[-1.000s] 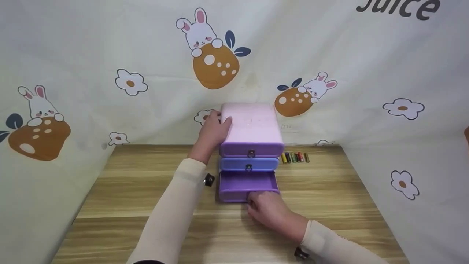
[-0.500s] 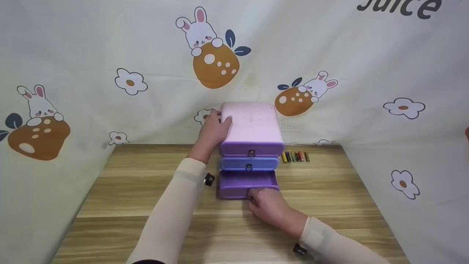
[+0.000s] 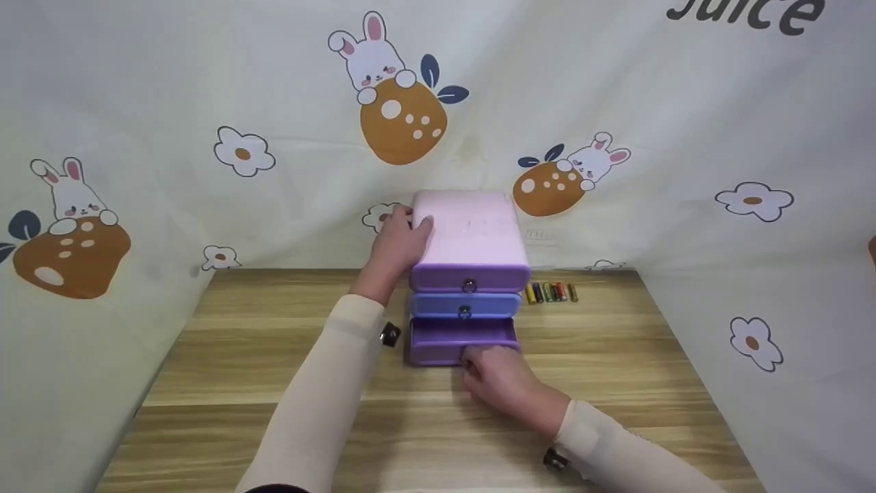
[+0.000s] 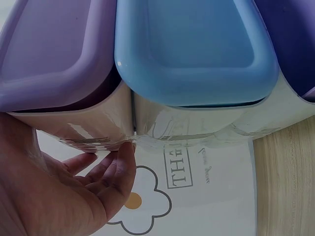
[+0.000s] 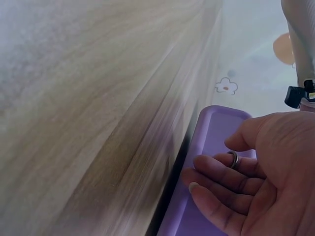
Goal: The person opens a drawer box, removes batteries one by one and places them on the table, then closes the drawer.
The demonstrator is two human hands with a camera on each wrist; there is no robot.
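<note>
A small drawer unit (image 3: 472, 229) with a pink top stands at the table's back. Its top drawer (image 3: 438, 279) is purple and its middle drawer (image 3: 431, 305) is blue; both look closed. The purple bottom drawer (image 3: 434, 354) is partly pulled out, and no contents show inside. My left hand (image 3: 400, 239) holds the unit's upper left side, thumb over the top edge; the left wrist view shows its fingers against the side wall. At the bottom drawer's front, my right hand (image 3: 505, 380) has curled fingers and pinches the small metal ring pull (image 5: 234, 160).
Several batteries (image 3: 551, 293) lie in a row on the wooden table (image 3: 274, 356), right of the unit. A printed cloth (image 3: 287, 75) with rabbits and flowers hangs behind and along both sides. Each wrist carries a small black camera.
The bottom drawer has slid inward a little, away from me, with my right hand moving along with it. My left hand stays at the unit's side.
</note>
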